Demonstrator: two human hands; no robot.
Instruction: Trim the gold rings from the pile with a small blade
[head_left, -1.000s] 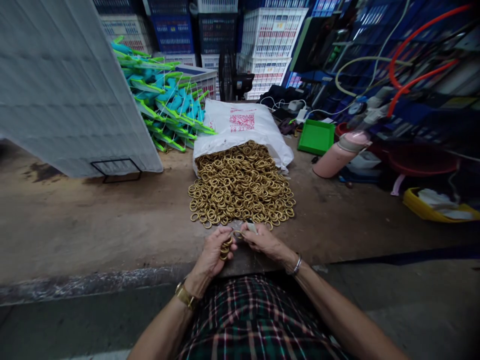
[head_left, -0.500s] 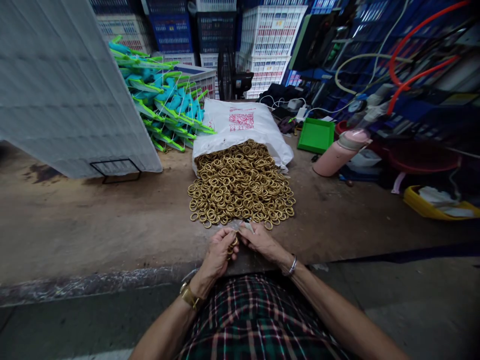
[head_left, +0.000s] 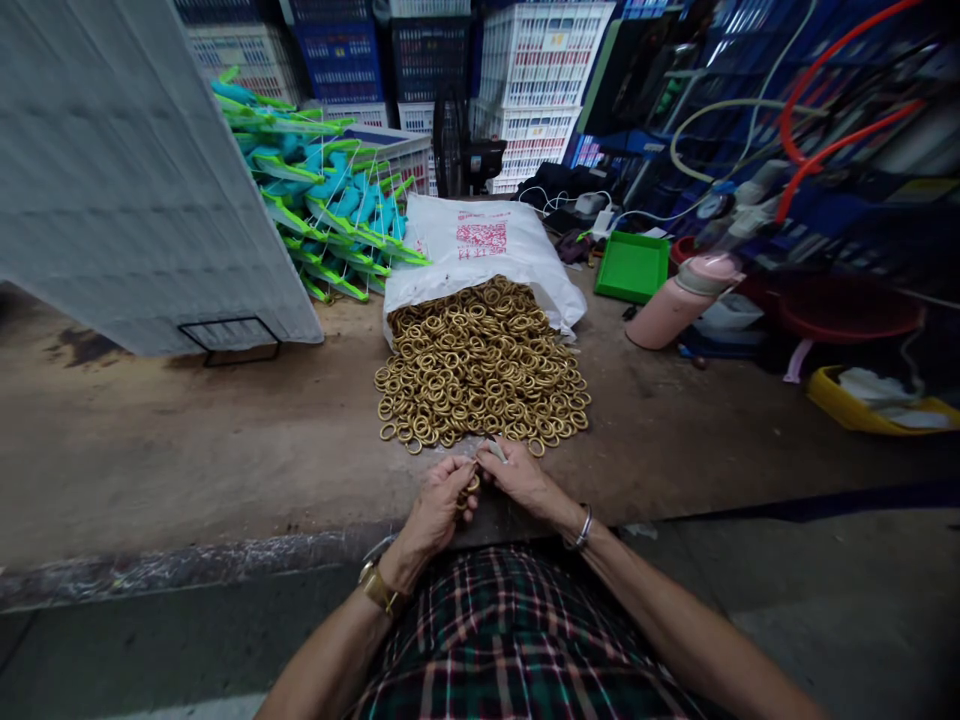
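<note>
Close to the table's front edge, my left hand (head_left: 442, 500) is closed around a few brass-coloured rings (head_left: 472, 484), which show between its fingers. My right hand (head_left: 520, 476) is closed in a pinch on a small tool with a pale flat part (head_left: 496, 451) and a dark tip; its exact kind is too small to tell. The fingertips of both hands meet at the held rings. Just beyond them lies a large heap of similar rings (head_left: 484, 370), spilling from the mouth of a white sack (head_left: 525, 240) with red print.
A pale upright panel (head_left: 165, 200) and green-and-blue plastic pieces (head_left: 330, 200) stand at the left. On the right are a green tray (head_left: 632, 268), a pink bottle (head_left: 675, 305) and a yellow tray (head_left: 840, 405). Stacked crates (head_left: 544, 60) and a fan (head_left: 450, 145) stand behind.
Both hands keep nearly the same place, with slight finger movement at the rings. The pale tool in the right hand has tilted a little. The heap and sack look unchanged.
</note>
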